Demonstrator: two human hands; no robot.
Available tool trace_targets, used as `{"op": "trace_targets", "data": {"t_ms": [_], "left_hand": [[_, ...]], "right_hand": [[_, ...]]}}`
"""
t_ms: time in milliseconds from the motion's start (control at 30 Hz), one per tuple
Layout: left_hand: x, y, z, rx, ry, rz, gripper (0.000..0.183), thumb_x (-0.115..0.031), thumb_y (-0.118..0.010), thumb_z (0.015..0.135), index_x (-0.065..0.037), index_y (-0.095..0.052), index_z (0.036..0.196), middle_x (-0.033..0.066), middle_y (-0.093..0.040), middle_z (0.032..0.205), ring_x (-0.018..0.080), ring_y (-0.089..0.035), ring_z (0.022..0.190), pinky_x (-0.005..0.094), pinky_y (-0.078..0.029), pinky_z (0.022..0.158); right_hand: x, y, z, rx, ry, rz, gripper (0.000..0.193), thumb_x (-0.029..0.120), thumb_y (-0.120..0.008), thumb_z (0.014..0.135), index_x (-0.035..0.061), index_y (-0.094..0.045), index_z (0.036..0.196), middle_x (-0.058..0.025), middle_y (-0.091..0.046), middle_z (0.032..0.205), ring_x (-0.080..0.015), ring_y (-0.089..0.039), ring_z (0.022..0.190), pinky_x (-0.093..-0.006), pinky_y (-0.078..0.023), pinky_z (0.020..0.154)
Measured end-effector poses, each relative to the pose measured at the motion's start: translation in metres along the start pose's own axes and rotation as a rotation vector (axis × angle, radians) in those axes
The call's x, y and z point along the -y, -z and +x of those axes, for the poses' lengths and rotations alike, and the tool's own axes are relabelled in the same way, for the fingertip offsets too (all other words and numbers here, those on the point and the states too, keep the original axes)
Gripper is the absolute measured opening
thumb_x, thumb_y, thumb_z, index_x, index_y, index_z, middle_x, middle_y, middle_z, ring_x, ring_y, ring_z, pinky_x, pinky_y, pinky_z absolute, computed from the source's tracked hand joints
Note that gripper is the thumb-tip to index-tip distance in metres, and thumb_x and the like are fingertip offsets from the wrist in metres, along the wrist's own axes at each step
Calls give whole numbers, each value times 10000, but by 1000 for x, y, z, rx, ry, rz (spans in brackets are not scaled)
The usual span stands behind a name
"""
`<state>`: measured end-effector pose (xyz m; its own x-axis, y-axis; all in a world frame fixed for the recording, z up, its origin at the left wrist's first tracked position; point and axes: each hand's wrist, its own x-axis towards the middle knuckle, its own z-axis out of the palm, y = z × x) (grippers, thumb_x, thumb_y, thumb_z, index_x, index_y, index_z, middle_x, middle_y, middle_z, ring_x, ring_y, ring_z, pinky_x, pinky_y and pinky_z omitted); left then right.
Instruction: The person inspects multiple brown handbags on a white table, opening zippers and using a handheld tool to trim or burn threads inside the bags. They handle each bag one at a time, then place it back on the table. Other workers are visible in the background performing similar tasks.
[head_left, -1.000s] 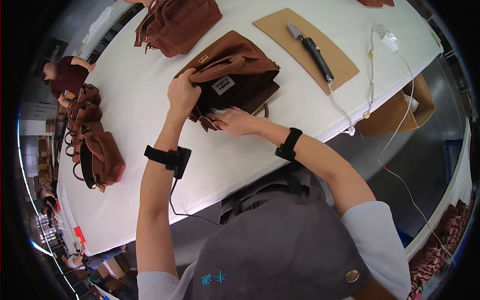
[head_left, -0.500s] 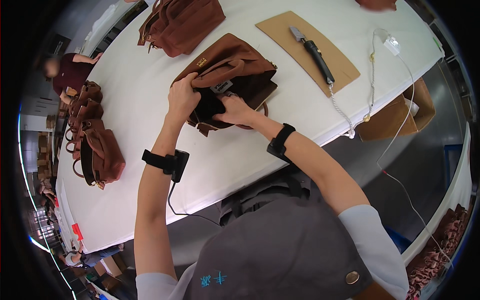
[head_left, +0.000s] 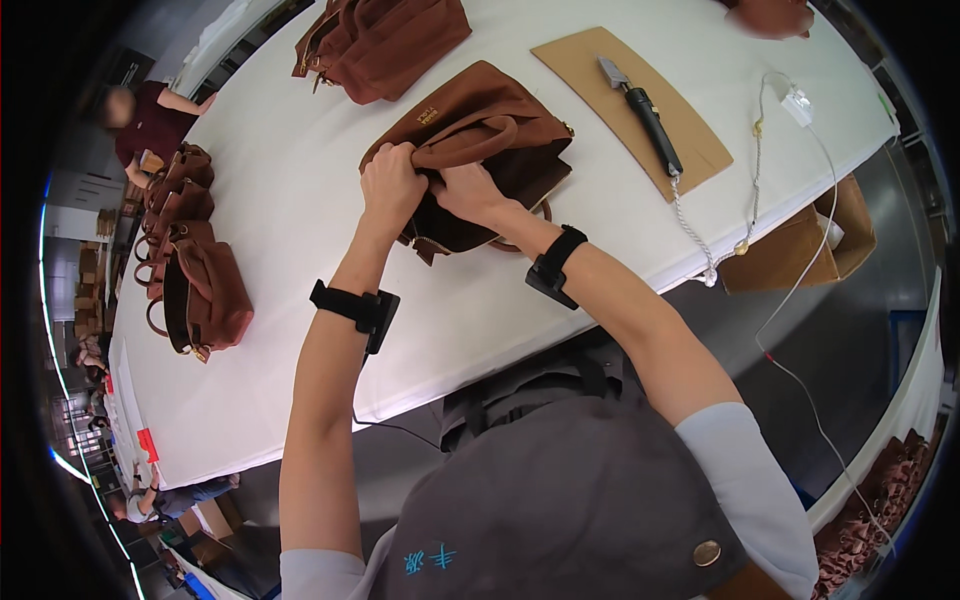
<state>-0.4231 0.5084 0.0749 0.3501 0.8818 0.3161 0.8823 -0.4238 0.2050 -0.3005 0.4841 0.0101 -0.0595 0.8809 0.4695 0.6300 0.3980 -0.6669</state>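
Observation:
A brown leather handbag (head_left: 500, 92) lies on the table before me with its dark opening towards me and its zipper edge undone. My left hand (head_left: 393, 187) is closed on the bag's rim at the left, beside the base of a rolled handle (head_left: 468, 146). Within the mouth of the bag, my right hand (head_left: 470, 193) is closed against the inside of the far wall, close to the left hand. The handle and the bag partly hide its fingertips. A second handle shows at the near side, under my right wrist.
Another brown handbag (head_left: 400, 50) stands beyond. Several more (head_left: 212, 285) line the left edge, near a person (head_left: 160, 115). To the right, a black-handled tool with a metal tip (head_left: 650, 125) rests on cardboard (head_left: 575, 50); its cord hangs over the edge above a cardboard box (head_left: 790, 250).
My right hand has come up from deeper in the bag to its far wall, nearer the left hand. The left hand keeps its hold. The whole view has shifted slightly.

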Motion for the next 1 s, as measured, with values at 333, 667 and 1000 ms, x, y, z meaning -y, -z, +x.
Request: {"op": "trace_targets", "data": {"t_ms": [333,667,1000], "left_hand": [[8,24,5,-3,175,47,325,-56,-574,667,-67,-675,976,180,-637,910,382,-610,849,455,-489,758],[-15,19,0,39,80,90,329,-65,-609,667,-42,-616,995,190,-590,979,382,-615,840,455,-504,749],[-20,13,-2,167,131,145,302,-78,-581,664,-19,-646,954,170,-637,919,374,-611,861,452,-498,748]], "right_hand": [[-50,80,-37,592,-196,-395,334,230,-564,847,88,-601,1147,-184,-607,1069,-311,-466,1178,-470,-346,986],[-175,203,-67,-75,-544,-877,409,190,-600,781,1,-524,1136,-172,-598,899,-281,-598,760,-427,-466,734],[-15,260,-139,124,-841,518,492,108,-681,724,-49,-513,1159,-44,-547,624,-79,-481,443,-226,-351,367]]}}
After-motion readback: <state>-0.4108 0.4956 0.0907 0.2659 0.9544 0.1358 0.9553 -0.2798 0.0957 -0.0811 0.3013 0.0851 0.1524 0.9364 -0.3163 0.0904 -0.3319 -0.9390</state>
